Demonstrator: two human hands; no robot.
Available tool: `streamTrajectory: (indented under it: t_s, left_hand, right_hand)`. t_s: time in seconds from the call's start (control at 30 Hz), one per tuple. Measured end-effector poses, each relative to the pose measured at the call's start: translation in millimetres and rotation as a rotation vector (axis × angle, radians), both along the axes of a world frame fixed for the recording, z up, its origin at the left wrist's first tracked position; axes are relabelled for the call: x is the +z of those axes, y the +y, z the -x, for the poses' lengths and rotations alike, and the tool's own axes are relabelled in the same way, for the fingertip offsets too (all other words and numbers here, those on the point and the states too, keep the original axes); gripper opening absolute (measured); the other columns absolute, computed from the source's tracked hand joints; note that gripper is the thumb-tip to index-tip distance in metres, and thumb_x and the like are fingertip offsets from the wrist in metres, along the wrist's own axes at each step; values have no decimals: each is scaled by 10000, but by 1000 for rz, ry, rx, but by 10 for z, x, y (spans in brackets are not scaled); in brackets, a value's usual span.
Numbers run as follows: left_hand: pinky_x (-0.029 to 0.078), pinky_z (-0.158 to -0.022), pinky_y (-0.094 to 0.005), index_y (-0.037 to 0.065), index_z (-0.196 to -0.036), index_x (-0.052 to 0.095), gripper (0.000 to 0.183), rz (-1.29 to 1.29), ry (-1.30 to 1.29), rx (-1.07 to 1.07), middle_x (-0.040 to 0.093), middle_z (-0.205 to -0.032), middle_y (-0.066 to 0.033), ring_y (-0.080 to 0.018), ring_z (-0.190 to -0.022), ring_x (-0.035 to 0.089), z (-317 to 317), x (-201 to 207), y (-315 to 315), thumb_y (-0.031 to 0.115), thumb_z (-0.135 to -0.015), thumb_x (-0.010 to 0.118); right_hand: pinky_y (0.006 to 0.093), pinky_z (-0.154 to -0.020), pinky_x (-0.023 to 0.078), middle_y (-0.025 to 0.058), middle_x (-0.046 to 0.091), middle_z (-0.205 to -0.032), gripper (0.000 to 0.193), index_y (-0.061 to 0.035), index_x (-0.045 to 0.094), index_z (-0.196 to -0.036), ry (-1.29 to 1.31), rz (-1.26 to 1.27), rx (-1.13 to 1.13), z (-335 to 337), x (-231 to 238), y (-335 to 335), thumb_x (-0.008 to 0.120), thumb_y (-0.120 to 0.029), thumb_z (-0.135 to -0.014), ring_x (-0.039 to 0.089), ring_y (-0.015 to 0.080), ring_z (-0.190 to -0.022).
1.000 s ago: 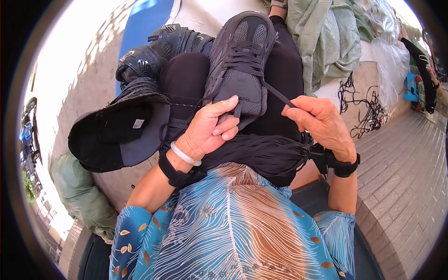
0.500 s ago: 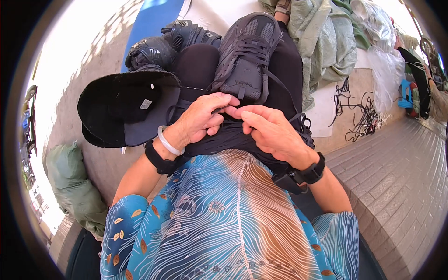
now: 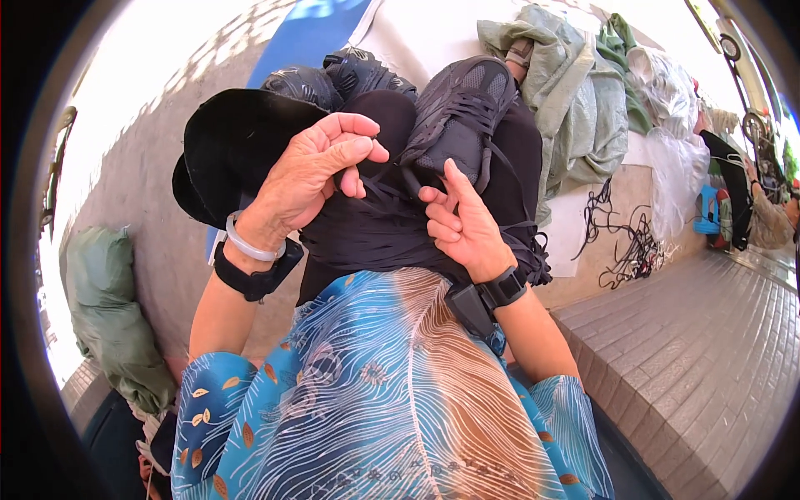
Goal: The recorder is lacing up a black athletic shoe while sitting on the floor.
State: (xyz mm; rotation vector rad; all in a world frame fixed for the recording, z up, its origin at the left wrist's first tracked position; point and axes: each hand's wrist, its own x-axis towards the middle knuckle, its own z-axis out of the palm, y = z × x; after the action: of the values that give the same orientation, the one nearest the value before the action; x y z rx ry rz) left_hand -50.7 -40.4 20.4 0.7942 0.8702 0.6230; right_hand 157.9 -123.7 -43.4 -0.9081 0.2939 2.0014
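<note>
My left hand [image 3: 312, 175] is raised over my lap, thumb and fingertips pinched together. A small dark bit, possibly a lace end, shows at its fingertips, too small to make out. My right hand [image 3: 468, 221] is just below the heel of a black sneaker [image 3: 458, 117], thumb up and apart from its loosely curled fingers, with nothing visible between them. The laced sneaker rests on my thighs, toe away from me. A bundle of black shoelaces [image 3: 375, 237] lies across my lap. Beside my left hand is a black, curved, hollow fabric piece [image 3: 242, 146], partly hidden by the hand.
More black shoes [image 3: 358, 75] sit beyond my left knee. A grey-green woven sheet [image 3: 579, 108] and clear plastic bags [image 3: 675, 158] lie to the right, near tangled black cords [image 3: 629, 242]. A green sack [image 3: 112, 308] stands left; a tiled ledge [image 3: 683, 333] runs along the right.
My hands were together by the sneaker's heel and have parted. The left rose up and left, now covering part of the black fabric piece; the right thumb lifted away from its fingers.
</note>
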Motion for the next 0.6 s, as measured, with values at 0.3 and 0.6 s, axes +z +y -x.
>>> streamTrajectory:
  t_s: [0.3,0.6]
  left_hand:
    - [461,-549,-187,-2,-976,638,169,-165,153,76,617,-816,-25,-45,-559,525,-99,-60,73,147,-896,638]
    - [498,-693,-185,-16,-1062,630,191,-468,387,11,655,-925,-39,-75,-777,621,-571,201,372,87,-903,605]
  right_hand:
    - [227,-321,251,8,494,-548,473,-62,519,-608,-248,-122,-90,-42,-39,-87,530,-391,-948,309,70,-360]
    - [207,-332,268,13,552,-655,422,-59,563,-716,-179,-151,-112,61,-140,-94,532,-412,-945,322,61,-391]
